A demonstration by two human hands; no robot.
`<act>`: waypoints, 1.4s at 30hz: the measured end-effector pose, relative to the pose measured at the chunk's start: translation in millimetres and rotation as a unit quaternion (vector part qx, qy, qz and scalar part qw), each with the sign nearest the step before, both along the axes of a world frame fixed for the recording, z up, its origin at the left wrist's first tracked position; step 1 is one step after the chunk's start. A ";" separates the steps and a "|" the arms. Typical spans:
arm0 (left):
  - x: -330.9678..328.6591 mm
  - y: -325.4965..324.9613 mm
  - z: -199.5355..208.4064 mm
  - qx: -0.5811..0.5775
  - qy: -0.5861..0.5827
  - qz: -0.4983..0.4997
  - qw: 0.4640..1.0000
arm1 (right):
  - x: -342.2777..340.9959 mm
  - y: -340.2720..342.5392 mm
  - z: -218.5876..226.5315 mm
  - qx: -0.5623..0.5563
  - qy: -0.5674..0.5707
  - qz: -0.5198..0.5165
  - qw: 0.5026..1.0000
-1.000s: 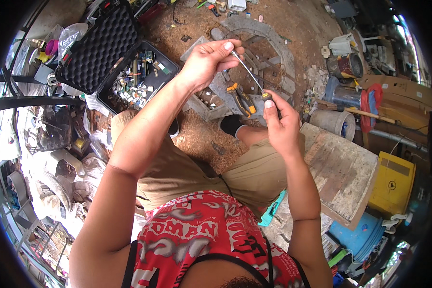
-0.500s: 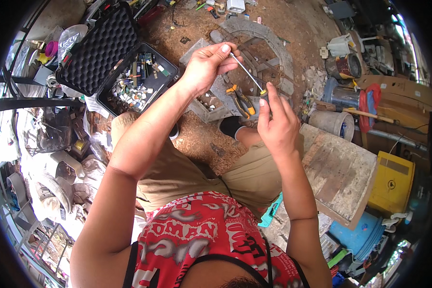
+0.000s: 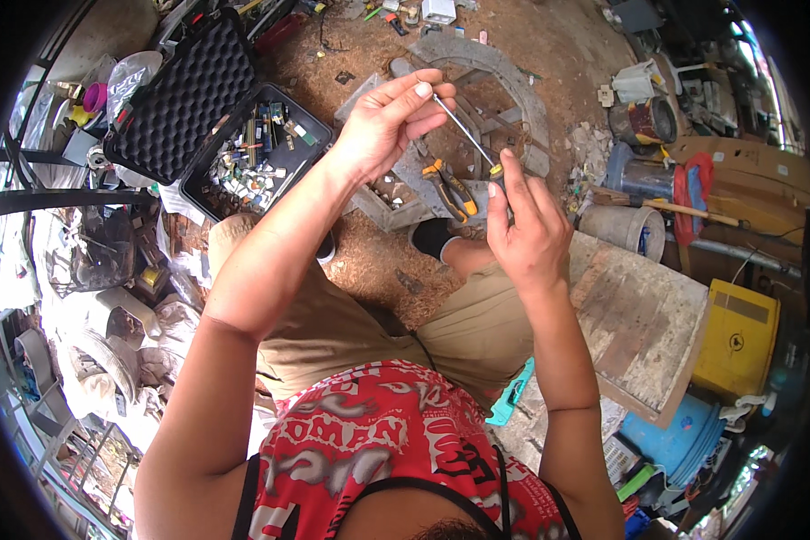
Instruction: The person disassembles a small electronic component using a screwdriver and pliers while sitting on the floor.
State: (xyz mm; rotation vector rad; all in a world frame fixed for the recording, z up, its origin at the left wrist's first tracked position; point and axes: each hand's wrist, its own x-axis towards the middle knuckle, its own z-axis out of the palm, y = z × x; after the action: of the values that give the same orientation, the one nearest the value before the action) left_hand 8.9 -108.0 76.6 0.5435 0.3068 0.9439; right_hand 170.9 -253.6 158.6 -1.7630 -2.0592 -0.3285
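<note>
A screwdriver (image 3: pixel 463 130) with a thin metal shaft and a yellow-collared handle spans the gap between my two hands. My right hand (image 3: pixel 529 229) grips its handle, thumb and index finger at the collar, and hides most of it. At the other end, the thumb and fingers of my left hand (image 3: pixel 391 121) are pinched round the tip; any small part there is too hidden to make out. Below the shaft, orange-and-black pliers (image 3: pixel 453 191) lie on a worn wheel-shaped frame (image 3: pixel 535 117) on the ground.
An open black case (image 3: pixel 319 148) with a foam-lined lid holds several circuit boards and chips at the left. To the right stand a wooden board (image 3: pixel 639 315), a grey bucket (image 3: pixel 623 230), a yellow box (image 3: pixel 736 342) and a blue tub (image 3: pixel 679 436). White cloth (image 3: pixel 72 333) is heaped at the left.
My right thumb and fingers have shifted slightly on the screwdriver's handle, now covering more of it. My left hand stays at the tip, with its fingers slightly moved.
</note>
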 end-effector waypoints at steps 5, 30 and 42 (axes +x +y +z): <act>-3.3 2.5 -7.3 0.034 -0.009 -0.002 0.999 | -4.2 -1.4 1.3 -0.028 0.054 -0.008 0.998; -0.8 0.7 -9.1 0.050 -0.004 0.006 0.999 | 0.4 6.7 25.2 -0.063 0.101 0.000 0.993; 4.6 -3.3 -9.1 0.023 0.034 0.028 0.999 | 4.2 8.1 24.2 -0.037 0.051 0.001 0.998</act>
State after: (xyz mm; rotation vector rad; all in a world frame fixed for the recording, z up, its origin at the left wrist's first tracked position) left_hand 13.4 -111.2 67.5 0.6116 0.3632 0.9898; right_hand 175.1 -245.5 182.8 -1.7822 -2.0239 -0.1600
